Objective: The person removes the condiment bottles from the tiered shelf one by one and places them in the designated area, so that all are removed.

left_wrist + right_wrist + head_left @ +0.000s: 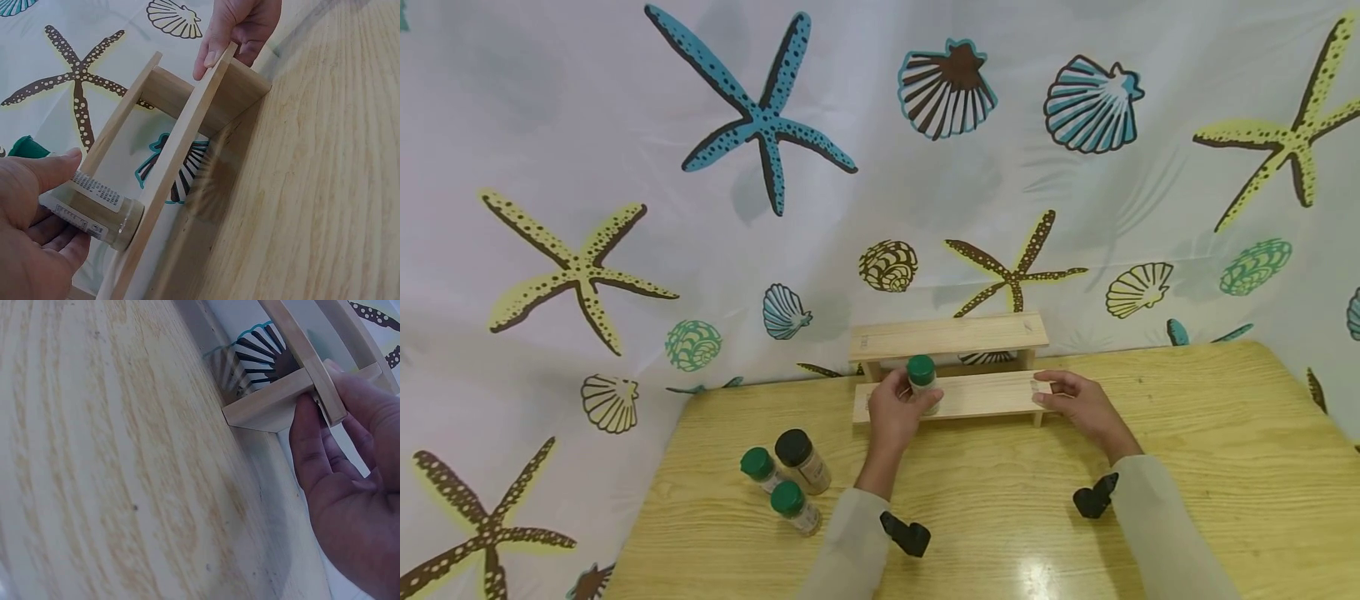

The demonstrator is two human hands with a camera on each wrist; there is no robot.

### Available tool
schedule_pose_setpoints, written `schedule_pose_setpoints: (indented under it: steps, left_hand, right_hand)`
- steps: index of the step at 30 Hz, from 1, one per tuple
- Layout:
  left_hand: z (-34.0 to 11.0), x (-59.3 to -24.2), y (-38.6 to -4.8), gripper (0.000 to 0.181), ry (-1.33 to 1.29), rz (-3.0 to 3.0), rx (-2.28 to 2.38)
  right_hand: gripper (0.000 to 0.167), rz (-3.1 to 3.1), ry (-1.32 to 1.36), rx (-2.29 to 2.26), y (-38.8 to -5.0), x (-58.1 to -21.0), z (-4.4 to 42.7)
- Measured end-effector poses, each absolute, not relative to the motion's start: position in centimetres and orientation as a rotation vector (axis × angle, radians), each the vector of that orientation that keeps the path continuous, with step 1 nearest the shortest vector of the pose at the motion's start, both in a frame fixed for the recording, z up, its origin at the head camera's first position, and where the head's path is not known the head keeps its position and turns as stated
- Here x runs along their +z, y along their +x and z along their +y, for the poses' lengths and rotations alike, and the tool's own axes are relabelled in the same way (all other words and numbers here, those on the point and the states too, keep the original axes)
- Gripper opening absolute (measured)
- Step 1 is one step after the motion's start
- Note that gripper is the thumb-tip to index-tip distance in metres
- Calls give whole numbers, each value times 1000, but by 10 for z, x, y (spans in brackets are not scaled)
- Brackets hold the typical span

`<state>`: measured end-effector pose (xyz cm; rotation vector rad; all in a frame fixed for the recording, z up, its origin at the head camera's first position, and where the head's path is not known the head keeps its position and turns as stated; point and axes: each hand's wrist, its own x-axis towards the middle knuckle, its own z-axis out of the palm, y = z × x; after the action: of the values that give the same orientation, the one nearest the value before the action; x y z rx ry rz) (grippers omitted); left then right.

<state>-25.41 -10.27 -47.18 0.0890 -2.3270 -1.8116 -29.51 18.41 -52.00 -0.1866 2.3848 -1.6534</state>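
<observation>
A two-tier wooden shelf (981, 396) stands at the back of the table against the patterned cloth. My left hand (897, 410) grips a green-capped spice jar (922, 375) at the left part of the lower tier. In the left wrist view the jar (100, 212) has a printed label, and its base is at the tier's front edge; whether it bears its weight there I cannot tell. With thumb and fingers, my right hand (1078, 406) pinches the right end of the lower board (328, 403).
Left of the shelf, a black-capped spice jar (805, 461) and two green-capped jars (762, 468) stand close together on the wooden table (985, 500). Behind hangs a white cloth (880, 183) printed with starfish and shells. Black wrist cameras sit on both sleeves.
</observation>
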Motion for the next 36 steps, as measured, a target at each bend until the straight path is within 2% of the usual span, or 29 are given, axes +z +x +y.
schedule_pose_setpoints:
  steps: [17,36]
  left_hand:
    - [-103,-468,-252,38,92,-2278,-1795]
    - [-131,-391,-216,38,25,-2183,-1788]
  right_hand:
    - [58,2388,-196,-1646,-295,-519,182]
    - [58,2376,-181,-1659,-296,-522,182]
